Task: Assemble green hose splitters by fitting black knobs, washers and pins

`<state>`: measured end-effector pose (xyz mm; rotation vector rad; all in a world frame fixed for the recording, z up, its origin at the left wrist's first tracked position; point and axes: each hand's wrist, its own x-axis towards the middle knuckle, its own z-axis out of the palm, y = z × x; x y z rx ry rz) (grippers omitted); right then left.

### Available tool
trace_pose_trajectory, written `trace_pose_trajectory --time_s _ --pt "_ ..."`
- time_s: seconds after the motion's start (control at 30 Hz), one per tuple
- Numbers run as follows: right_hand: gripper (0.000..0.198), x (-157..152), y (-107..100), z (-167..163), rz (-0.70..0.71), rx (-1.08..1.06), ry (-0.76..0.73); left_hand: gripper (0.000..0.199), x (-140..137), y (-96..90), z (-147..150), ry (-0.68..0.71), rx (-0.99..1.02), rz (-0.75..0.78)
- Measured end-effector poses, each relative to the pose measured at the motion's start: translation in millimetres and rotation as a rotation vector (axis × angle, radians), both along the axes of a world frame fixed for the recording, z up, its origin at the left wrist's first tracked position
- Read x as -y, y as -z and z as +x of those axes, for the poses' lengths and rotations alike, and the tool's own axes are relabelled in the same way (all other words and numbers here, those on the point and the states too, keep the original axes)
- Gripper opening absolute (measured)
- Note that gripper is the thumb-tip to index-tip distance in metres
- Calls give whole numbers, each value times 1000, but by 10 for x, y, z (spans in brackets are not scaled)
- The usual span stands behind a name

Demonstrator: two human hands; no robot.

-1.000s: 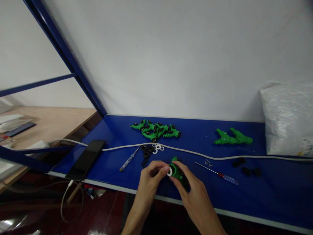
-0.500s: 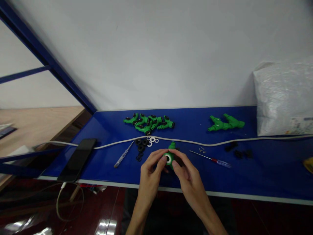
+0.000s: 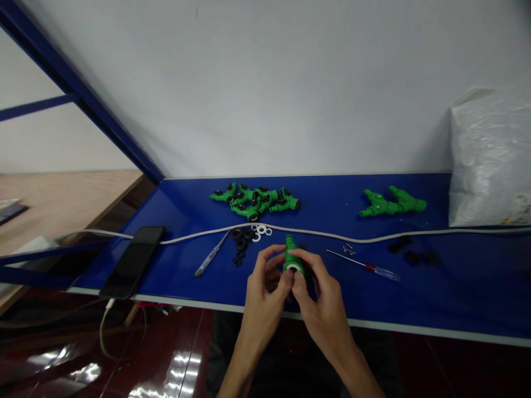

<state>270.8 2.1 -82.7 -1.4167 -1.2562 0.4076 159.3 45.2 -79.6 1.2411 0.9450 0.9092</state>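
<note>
Between both hands, over the front of the blue table, is a green plastic hose splitter (image 3: 292, 255) with a white ring in its near opening. My left hand (image 3: 267, 282) is closed on its left side, and my right hand (image 3: 317, 279) grips the right side. Both thumbs press at the ringed opening. Just beyond my left hand lie black rubber rings (image 3: 241, 237) and white washers (image 3: 262, 230). To the right of my right hand are a screwdriver (image 3: 367, 266) with a clear and red handle and several small screws (image 3: 349, 249).
Green splitters with black valve levers (image 3: 255, 202) are heaped at the back; others without levers (image 3: 392, 201) lie at the right. A white cable (image 3: 327, 234) crosses the table. A phone (image 3: 133, 262), another screwdriver (image 3: 211, 254), black parts (image 3: 412, 254) and a plastic-wrapped package (image 3: 489, 160) also lie there.
The splitter has been tipped so its white-ringed opening faces lower, toward me, and its far end shows more. Both thumbs have moved together at the opening. The view has shifted slightly.
</note>
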Motion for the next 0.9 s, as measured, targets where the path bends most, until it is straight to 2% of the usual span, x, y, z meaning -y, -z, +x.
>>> trace_pose_trajectory --time_s 0.3,0.5,0.57,0.63,0.67,0.77,0.83,0.9 --pt "30 53 38 -55 58 166 5 33 19 -58 1 13 153 -44" --pt "31 35 104 -118 41 143 -12 32 58 -20 9 -42 97 20" --pt "30 31 100 -87 1 106 -11 38 37 -64 -60 -3 -21 72" --pt "29 30 84 -35 -58 46 -5 40 -32 -124 -179 -16 -227 219" --pt "29 29 74 -7 -89 10 0 36 -86 -147 -249 -68 -345 329" --pt "31 28 38 48 -166 -85 16 18 -281 -144 -448 -339 -611 635" --pt "34 27 8 51 -194 -116 1 16 -396 -84 -532 -374 -760 701" --pt "39 29 -23 37 -199 -114 -37 16 -471 -9 -568 -345 -842 714"
